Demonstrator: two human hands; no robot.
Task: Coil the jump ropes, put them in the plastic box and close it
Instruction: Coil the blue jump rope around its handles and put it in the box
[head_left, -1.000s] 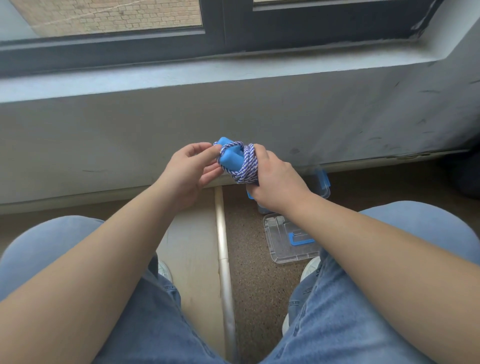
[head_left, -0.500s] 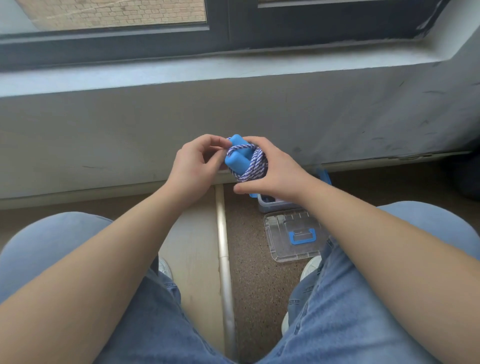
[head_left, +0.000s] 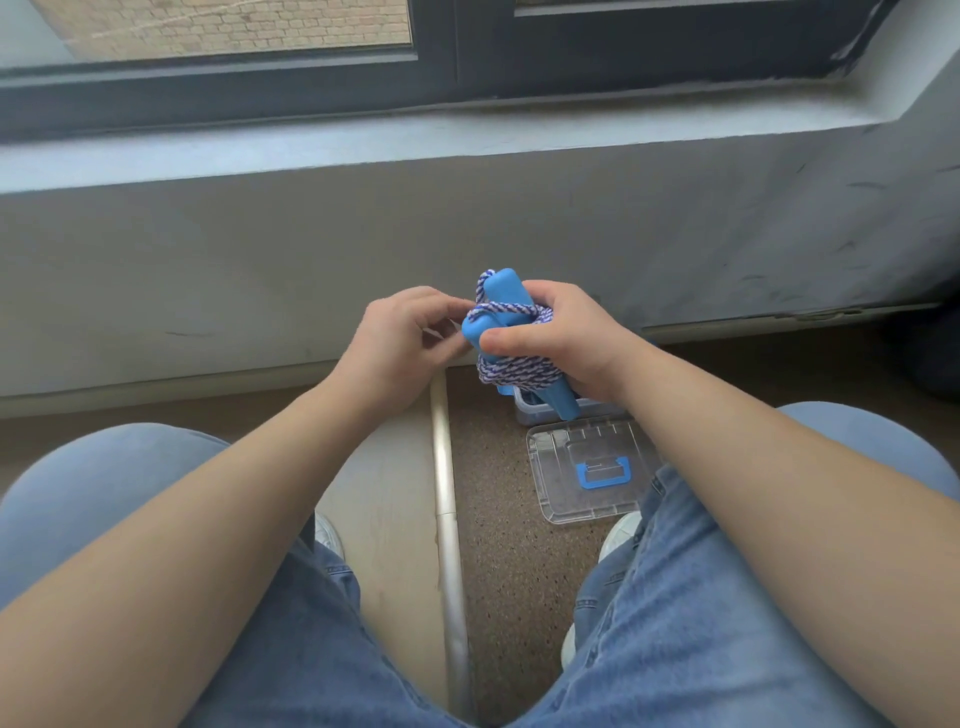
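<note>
The right hand is wrapped around a coiled jump rope at the centre of the frame, its thumb pressed across the front of the blue handles and its fingers curled behind them. The purple-and-white cord is wound around the two handles in a band near the top and a thicker band lower down; one handle end sticks out below the hand. The left hand is just left of the bundle, loosely curled, its fingertips meeting the cord at the upper band; whether they pinch a strand cannot be told. Both forearms reach forward from the lower corners of the frame, over knees in blue jeans.

Directly below the bundle, on the speckled floor, stands the clear plastic box, mostly hidden by the rope and right hand. Its clear lid with a blue latch lies flat on the floor just in front of it, nearer the bottom of the frame, off the box.
</note>
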